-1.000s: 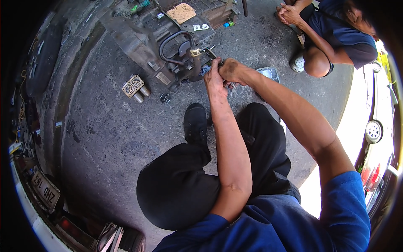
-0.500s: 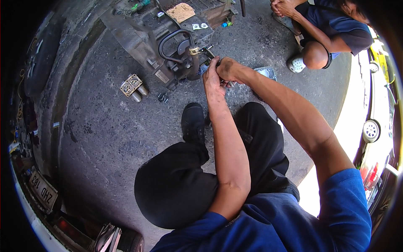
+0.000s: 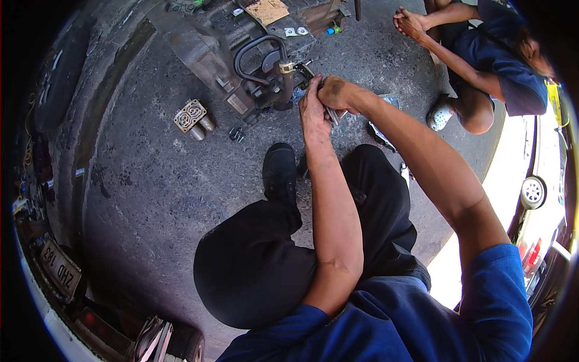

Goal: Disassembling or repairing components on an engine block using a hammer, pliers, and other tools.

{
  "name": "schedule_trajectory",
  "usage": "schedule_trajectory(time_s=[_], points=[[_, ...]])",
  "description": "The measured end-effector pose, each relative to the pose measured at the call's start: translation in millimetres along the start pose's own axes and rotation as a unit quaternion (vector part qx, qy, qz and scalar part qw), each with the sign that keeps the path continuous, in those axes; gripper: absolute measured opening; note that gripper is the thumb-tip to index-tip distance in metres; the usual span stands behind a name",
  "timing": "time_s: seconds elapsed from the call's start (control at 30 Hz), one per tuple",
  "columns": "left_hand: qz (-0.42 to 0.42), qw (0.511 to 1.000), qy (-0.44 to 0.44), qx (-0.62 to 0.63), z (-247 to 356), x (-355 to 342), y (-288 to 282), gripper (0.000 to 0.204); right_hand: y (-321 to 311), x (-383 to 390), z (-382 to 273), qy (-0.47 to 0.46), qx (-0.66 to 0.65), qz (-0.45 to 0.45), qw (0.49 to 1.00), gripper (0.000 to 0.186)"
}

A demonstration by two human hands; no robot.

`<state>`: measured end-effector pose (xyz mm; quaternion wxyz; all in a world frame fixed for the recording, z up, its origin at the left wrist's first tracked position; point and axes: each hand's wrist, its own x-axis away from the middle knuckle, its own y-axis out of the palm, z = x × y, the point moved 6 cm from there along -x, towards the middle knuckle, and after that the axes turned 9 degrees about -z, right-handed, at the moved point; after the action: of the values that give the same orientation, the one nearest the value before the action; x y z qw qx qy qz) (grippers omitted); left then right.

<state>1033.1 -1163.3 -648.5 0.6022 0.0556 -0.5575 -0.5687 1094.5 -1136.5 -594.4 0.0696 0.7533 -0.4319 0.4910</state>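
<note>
Both of my hands meet at the front of a greasy grey metal assembly (image 3: pixel 205 63) that looks like a vehicle gearbox. My left hand (image 3: pixel 312 110) is closed, its fingers curled at the end of a dark rod-like part. Pressed against it from the right, my right hand (image 3: pixel 339 95) is closed too. Silvery metal pieces (image 3: pixel 333 114) show below the two hands; what each hand grips is mostly hidden. Just left of them a dark bent hose (image 3: pixel 286 84) with a pale clamp runs down. A black curved pipe (image 3: pixel 238 60) arches beside the hose.
On the concrete floor lie a metal valve-like block (image 3: pixel 190 116) with two cylinders and several small bolts (image 3: pixel 236 134). A flat metal part (image 3: pixel 381 137) lies beyond my right forearm. Cardboard (image 3: pixel 267 11) rests on the assembly. Another person (image 3: pixel 476 54) crouches at the upper right, hands clasped.
My hands stay together at the assembly and shift slightly right in view, as the assembly does. The crouching person appears farther right and lower. More of the flat part beyond my right forearm shows.
</note>
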Motion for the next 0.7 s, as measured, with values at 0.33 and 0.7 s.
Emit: schedule_trajectory(time_s=[0.33,0.7], points=[[-0.019,0.997,-0.06,-0.035,-9,-3,-5,0.03,7,-24,8,-0.063,0.379,-0.038,0.922,0.017],[-0.041,0.997,-0.052,0.032,-10,-3,1,0.027,15,-30,-3,-0.097,0.584,-0.008,0.806,0.019]])
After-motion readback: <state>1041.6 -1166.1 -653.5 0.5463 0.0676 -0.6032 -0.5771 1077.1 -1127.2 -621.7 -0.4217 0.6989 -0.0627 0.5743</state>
